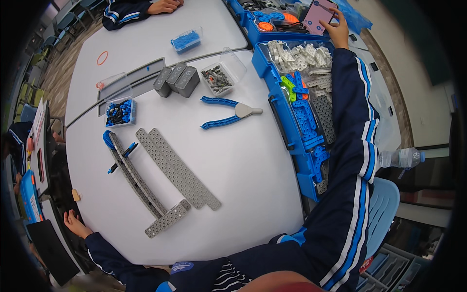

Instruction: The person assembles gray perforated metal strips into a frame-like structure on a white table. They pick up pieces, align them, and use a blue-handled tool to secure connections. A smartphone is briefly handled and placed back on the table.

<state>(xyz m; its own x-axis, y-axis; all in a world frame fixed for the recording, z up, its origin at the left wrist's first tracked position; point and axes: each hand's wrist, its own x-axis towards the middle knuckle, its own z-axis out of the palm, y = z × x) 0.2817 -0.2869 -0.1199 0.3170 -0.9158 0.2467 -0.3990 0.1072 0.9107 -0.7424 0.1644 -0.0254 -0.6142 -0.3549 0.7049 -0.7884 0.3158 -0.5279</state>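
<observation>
Right hand [339, 32] pinches the phone [317, 18], thumb and fingers closed, over the far case [272, 36]. Left hand [77, 225] hangs loosely open by the table [253, 194] edge, nothing visible in it — nearer the beam assembly [138, 178], which lies rightward, long axis slanting upper left to lower right.

A phone [316, 18] is held in the right hand [339, 35] near the blue cases [303, 171]. The left hand [77, 226] is stretched out beside the desk [258, 199], where pliers [242, 110] and grey perforated beams [177, 168] are laid.
</observation>
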